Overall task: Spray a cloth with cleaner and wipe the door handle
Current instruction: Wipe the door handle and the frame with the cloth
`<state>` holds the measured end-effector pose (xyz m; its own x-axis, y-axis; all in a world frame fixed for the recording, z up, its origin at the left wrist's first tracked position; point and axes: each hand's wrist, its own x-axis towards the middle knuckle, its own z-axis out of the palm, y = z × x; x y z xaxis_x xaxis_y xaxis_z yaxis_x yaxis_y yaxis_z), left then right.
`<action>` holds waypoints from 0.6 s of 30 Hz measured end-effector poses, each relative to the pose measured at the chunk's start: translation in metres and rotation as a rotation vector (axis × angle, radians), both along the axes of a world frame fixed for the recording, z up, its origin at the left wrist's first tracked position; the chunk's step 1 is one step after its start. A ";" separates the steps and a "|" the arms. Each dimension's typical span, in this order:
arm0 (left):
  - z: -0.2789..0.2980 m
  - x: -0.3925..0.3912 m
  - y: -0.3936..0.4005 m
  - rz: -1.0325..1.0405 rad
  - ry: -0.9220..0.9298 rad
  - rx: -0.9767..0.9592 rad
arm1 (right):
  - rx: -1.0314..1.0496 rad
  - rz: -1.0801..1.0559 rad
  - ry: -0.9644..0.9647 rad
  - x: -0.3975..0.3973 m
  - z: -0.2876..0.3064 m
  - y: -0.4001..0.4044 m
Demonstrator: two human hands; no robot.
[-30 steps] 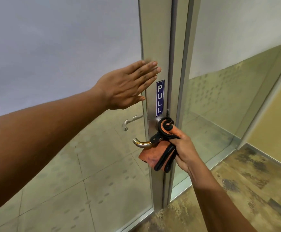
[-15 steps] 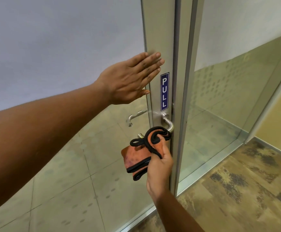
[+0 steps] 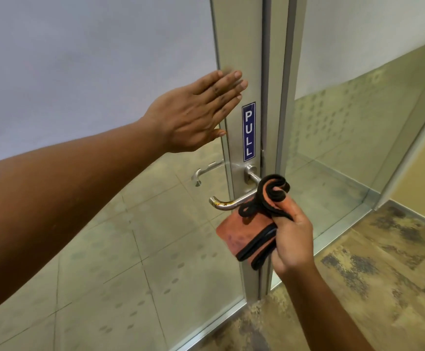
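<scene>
A silver lever door handle (image 3: pixel 225 202) sticks out from the metal door stile, with a brownish stain near its free end. My right hand (image 3: pixel 291 239) grips an orange cloth with black edging (image 3: pixel 242 233), bunched against the handle's right part near the bend. The cloth's lower flap hangs below the lever. My left hand (image 3: pixel 196 115) lies flat with straight fingers against the glass door and stile, above the handle. No spray bottle is in view.
A blue PULL sticker (image 3: pixel 248 131) is on the stile above the handle. A second lever (image 3: pixel 205 171) shows through the glass on the far side. The door frame (image 3: pixel 286 97) and a glass side panel stand to the right, above mottled brown floor (image 3: pixel 373 274).
My right hand has slid the cloth along the lever from near its free end back toward the bend by the stile. My left hand has stayed flat on the door.
</scene>
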<state>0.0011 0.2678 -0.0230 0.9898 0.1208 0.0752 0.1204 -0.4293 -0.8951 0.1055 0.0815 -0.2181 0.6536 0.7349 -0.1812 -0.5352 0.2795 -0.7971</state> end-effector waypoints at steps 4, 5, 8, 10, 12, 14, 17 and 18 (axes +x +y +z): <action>-0.001 0.001 0.000 -0.004 -0.005 -0.029 | -0.075 0.029 -0.283 0.012 0.012 0.016; -0.002 0.000 0.001 -0.011 -0.011 -0.028 | -0.125 0.035 -0.360 0.011 0.012 0.017; -0.001 0.000 0.001 -0.011 -0.018 -0.033 | -0.245 0.107 -0.615 0.005 0.015 0.015; -0.001 0.001 0.001 -0.010 -0.019 -0.038 | -0.288 0.184 -0.733 -0.005 0.020 0.014; -0.001 0.002 0.002 -0.019 -0.027 -0.046 | -0.332 0.234 -0.829 -0.015 0.023 0.017; -0.001 0.001 0.003 -0.025 -0.031 -0.042 | -0.365 0.235 -0.931 -0.025 0.026 0.021; -0.002 0.001 0.003 -0.015 -0.029 -0.028 | -0.415 0.268 -1.142 -0.038 0.032 0.027; -0.002 0.001 0.003 -0.014 -0.030 -0.031 | -0.417 0.289 -1.198 -0.040 0.034 0.027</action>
